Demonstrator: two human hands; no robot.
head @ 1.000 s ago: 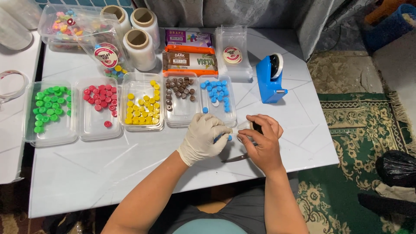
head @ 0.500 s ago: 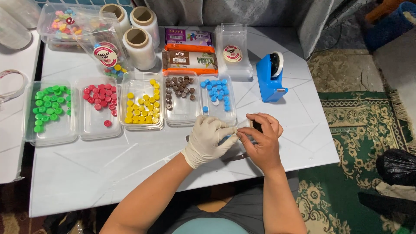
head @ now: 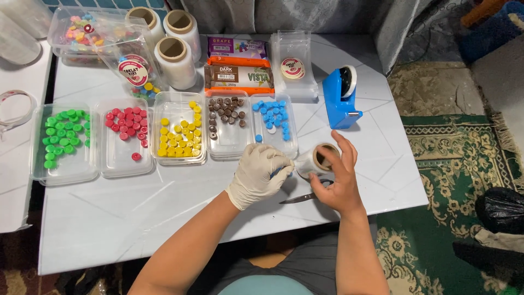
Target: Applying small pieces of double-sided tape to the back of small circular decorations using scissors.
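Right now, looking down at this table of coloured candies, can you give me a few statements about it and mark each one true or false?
1. The left hand wears a pale glove. True.
2. The right hand is gloved too. False: it is bare, and it holds a small roll of clear film.
3. The green candies lie in the tray nearest the blue tape dispenser. False: they are in the far left tray; the blue candies lie nearest the dispenser.
4. A pair of scissors lies on the table beside the right hand. True.
5. The yellow candies sit between the red candies and the brown candies. True.
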